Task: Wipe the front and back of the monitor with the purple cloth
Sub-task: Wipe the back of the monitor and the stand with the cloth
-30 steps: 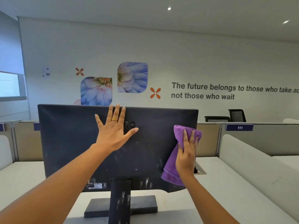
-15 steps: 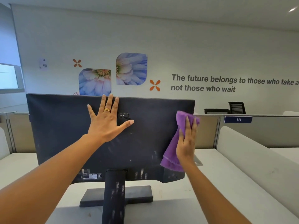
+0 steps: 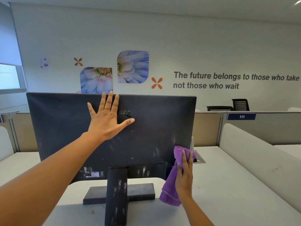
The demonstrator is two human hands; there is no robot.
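The black monitor (image 3: 159, 126) stands on the white desk with its dusty back panel facing me, on a black stand (image 3: 116, 191). My left hand (image 3: 107, 118) lies flat with spread fingers against the upper middle of the back, fingertips at the top edge. My right hand (image 3: 184, 173) presses the purple cloth (image 3: 171, 188) with straight fingers against the lower right corner of the back panel. The cloth hangs down below the hand toward the desk. The screen side is hidden.
The white desk (image 3: 228, 185) stretches to the right, with a cable cut-out (image 3: 199, 160) behind the monitor's right edge. A curved white divider (image 3: 254, 154) runs along the right. Beige partitions (image 3: 206, 128) and black chairs (image 3: 240, 104) stand at the back.
My right hand has slid the purple cloth down from the upper right of the back panel to its lower right corner. My left hand stays pressed on the upper middle.
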